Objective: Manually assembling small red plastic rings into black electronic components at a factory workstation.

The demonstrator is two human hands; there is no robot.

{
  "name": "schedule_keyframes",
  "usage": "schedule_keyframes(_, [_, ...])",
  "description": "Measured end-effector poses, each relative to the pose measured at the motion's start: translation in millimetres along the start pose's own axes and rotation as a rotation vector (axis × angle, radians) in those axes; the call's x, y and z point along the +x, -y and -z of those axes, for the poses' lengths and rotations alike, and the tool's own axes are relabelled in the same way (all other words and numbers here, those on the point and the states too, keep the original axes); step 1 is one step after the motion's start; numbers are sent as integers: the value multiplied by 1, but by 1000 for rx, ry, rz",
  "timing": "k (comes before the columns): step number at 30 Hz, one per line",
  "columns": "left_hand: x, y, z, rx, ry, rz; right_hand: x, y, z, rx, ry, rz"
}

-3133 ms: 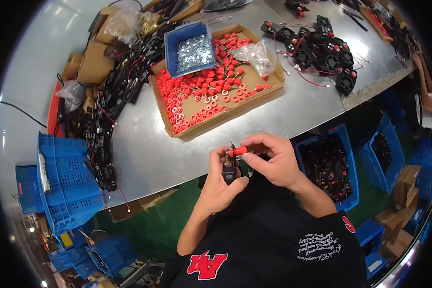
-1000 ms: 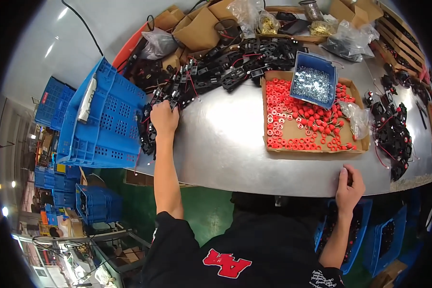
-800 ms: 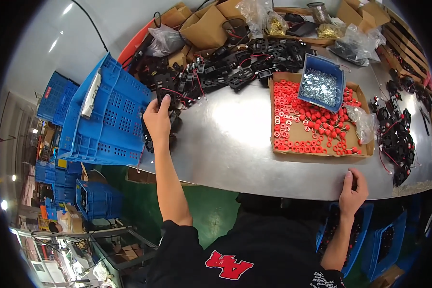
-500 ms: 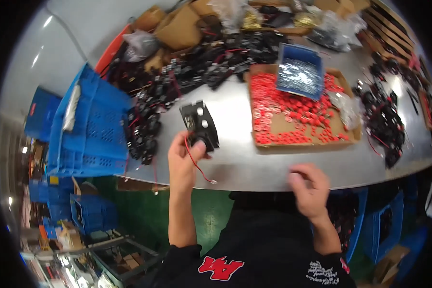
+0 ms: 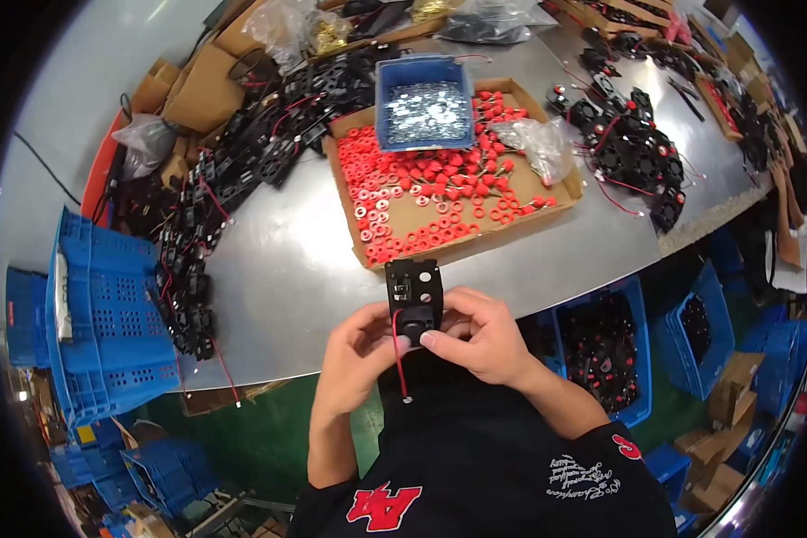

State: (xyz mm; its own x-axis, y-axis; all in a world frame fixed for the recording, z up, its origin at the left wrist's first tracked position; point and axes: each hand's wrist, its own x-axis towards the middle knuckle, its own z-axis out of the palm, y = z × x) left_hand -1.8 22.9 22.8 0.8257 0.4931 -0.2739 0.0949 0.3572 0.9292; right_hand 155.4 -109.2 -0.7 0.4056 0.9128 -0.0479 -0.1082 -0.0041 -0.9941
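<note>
Head view: a flat, black, plastic-looking plate (image 5: 412,285) is gripped at its near end between the left hand (image 5: 353,354) and the right hand (image 5: 484,337); its thin red wire (image 5: 399,363), dangling beside the left, might be snagged if the plate were turned.

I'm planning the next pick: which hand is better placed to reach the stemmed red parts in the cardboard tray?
Probably the right hand: it lies nearly straight below the stemmed red parts; the left hand sits farther left. Both hold the black part, though.
</note>
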Motion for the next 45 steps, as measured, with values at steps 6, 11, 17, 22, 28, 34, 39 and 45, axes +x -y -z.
schedule_keyframes(6, [2,2,-22,176,-159,-255,-5,-2,-8,-805,-307,614])
schedule_keyframes(11, [8,9,-42,127,-267,-177,4,19,18,-633,122,659])
schedule_keyframes(17, [-7,32,-32,-384,-211,-53,67,24,125,-1349,-651,144])
schedule_keyframes(22, [-9,36,-45,-225,-304,64,96,19,151,-1495,-586,-52])
schedule_keyframes(28, [-11,39,-34,-467,-46,147,86,27,140,-1383,-699,-52])
schedule_keyframes(34, [4,32,-57,-345,-4,146,40,44,98,-722,-820,298])
schedule_keyframes(39, [15,39,-62,-323,-175,-19,4,28,27,-487,-178,320])
schedule_keyframes(45, [11,32,-44,-383,-233,-109,13,11,10,-316,-87,270])
